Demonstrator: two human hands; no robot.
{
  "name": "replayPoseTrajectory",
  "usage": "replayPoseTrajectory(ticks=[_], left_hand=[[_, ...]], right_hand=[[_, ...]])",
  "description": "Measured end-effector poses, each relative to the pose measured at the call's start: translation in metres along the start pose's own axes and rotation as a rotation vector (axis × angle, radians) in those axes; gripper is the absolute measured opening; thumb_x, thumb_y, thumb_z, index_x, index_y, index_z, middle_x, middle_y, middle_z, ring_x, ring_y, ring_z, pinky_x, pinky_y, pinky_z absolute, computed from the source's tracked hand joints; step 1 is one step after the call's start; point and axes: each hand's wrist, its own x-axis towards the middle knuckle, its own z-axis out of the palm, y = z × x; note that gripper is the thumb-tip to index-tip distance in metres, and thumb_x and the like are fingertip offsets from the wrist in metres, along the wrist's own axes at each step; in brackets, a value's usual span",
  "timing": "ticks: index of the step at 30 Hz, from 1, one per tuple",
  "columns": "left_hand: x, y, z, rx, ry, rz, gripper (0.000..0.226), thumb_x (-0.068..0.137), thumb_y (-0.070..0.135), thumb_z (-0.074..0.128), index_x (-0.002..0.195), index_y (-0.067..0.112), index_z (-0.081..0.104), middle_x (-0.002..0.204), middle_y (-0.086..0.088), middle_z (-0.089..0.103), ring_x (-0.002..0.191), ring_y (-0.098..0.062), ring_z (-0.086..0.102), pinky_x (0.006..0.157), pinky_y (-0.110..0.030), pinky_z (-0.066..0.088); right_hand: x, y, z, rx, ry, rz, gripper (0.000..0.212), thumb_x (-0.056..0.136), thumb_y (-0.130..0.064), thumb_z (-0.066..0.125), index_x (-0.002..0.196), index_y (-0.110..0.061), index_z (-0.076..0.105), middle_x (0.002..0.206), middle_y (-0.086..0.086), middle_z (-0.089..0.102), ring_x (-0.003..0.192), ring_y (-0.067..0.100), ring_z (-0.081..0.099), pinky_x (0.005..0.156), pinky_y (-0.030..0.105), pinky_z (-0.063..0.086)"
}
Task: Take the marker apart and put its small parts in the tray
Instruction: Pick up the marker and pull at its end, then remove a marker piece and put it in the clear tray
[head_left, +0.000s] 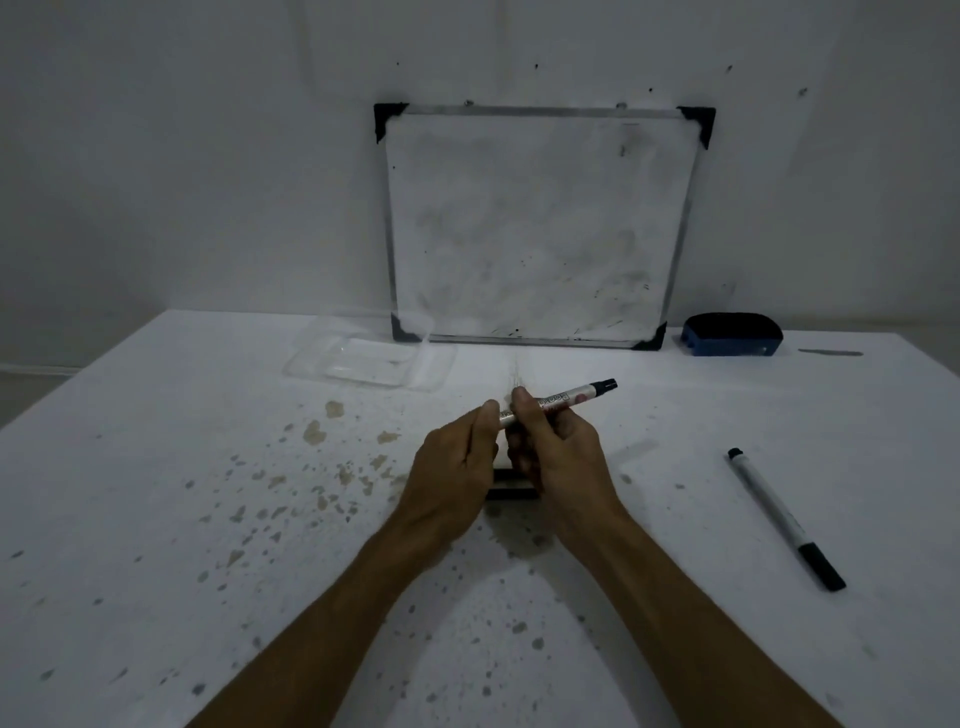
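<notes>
A white-barrelled marker (571, 397) with a black end pointing up and right is held above the table's middle. My left hand (454, 467) grips its lower left end, and my right hand (553, 452) is wrapped around the barrel just beside it. A black piece (511, 491), possibly a cap, lies on the table under my hands, mostly hidden. The clear plastic tray (363, 358) sits at the back left, apart from my hands.
A second marker (784, 517) with a black cap lies on the table at the right. A small whiteboard (540, 223) leans against the wall behind, with a blue eraser (732, 335) to its right. The white table (208, 493) is speckled with stains.
</notes>
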Motion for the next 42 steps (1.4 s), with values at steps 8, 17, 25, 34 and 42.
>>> replayPoseTrajectory(ticks=[8, 17, 25, 34, 42], left_hand=[[0.016, 0.016, -0.006, -0.215, -0.042, -0.324, 0.054, 0.112, 0.036, 0.029, 0.062, 0.021, 0.039, 0.046, 0.011, 0.034, 0.04, -0.006, 0.029, 0.047, -0.026, 0.027], [0.015, -0.025, -0.02, 0.409, 0.118, -0.162, 0.043, 0.11, 0.044, 0.028, 0.095, 0.017, 0.059, 0.091, -0.012, 0.069, 0.086, -0.03, 0.063, 0.071, -0.038, 0.046], [0.022, -0.054, -0.028, 0.605, 0.095, -0.062, 0.032, 0.098, 0.048, 0.061, 0.109, 0.021, 0.074, 0.104, -0.007, 0.068, 0.101, -0.024, 0.058, 0.083, -0.034, 0.046], [0.018, -0.017, -0.028, 0.032, 0.185, -0.072, 0.026, 0.108, 0.035, 0.048, 0.117, 0.021, 0.068, 0.106, 0.006, 0.068, 0.098, -0.015, 0.064, 0.084, -0.024, 0.055], [0.007, 0.015, -0.016, -1.283, -0.05, -0.663, 0.063, 0.109, 0.046, 0.032, 0.129, -0.002, 0.066, 0.132, -0.022, 0.069, 0.128, -0.035, 0.064, 0.117, -0.046, 0.042]], right_hand=[[0.007, 0.005, -0.005, -0.013, 0.059, -0.102, 0.034, 0.1, -0.034, 0.06, 0.088, -0.003, 0.068, 0.062, -0.002, 0.057, 0.054, 0.008, 0.047, 0.051, 0.02, 0.043], [0.023, 0.003, -0.032, 0.33, 0.129, 0.119, 0.023, 0.1, -0.026, 0.062, 0.083, -0.011, 0.065, 0.062, 0.001, 0.059, 0.045, 0.008, 0.042, 0.041, 0.018, 0.038], [0.035, 0.01, -0.044, 0.526, 0.05, 0.239, 0.025, 0.1, -0.029, 0.061, 0.096, -0.005, 0.067, 0.068, 0.001, 0.058, 0.046, 0.007, 0.042, 0.041, 0.017, 0.033], [0.021, 0.004, -0.029, 0.127, 0.148, 0.028, 0.027, 0.1, -0.035, 0.06, 0.09, -0.011, 0.069, 0.076, 0.004, 0.068, 0.063, 0.012, 0.052, 0.061, 0.025, 0.044], [-0.019, -0.016, 0.005, -0.322, 0.073, -0.542, 0.016, 0.097, -0.035, 0.06, 0.093, -0.02, 0.063, 0.076, -0.002, 0.072, 0.068, 0.012, 0.071, 0.063, 0.021, 0.058]])
